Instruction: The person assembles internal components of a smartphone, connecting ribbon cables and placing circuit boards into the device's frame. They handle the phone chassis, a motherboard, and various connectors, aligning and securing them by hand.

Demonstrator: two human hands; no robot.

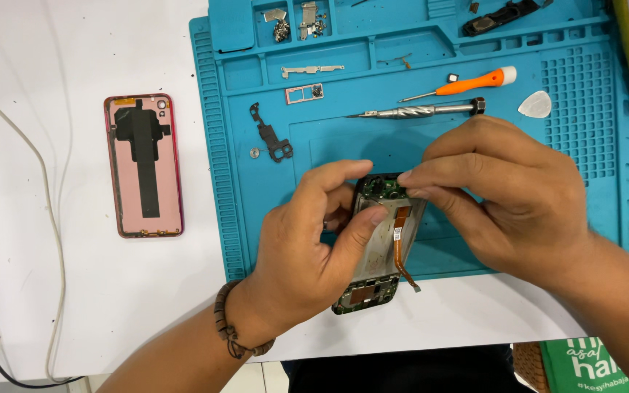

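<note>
Left hand (307, 244), a beaded bracelet (228, 331) at its wrist, grasps the opened phone body (380, 251) by its side, thumb pressed on the exposed inner face, holding it tilted above the near edge of the blue repair mat (256, 196); right hand (504, 196) pinches with thumb and forefinger at the top end of the phone body, beside the green circuit board there; an orange flex cable (400, 251) runs down the phone's inner face, its lower end hanging free; beyond the hands on the mat lie a metal-handled screwdriver (420, 111), an orange-handled screwdriver (467, 84), a white triangular pick (535, 105), a black bracket (271, 135) and a small card tray (304, 93); left of the mat, on the white table (74, 306), rests the pink back cover (144, 166), inner side up
</note>
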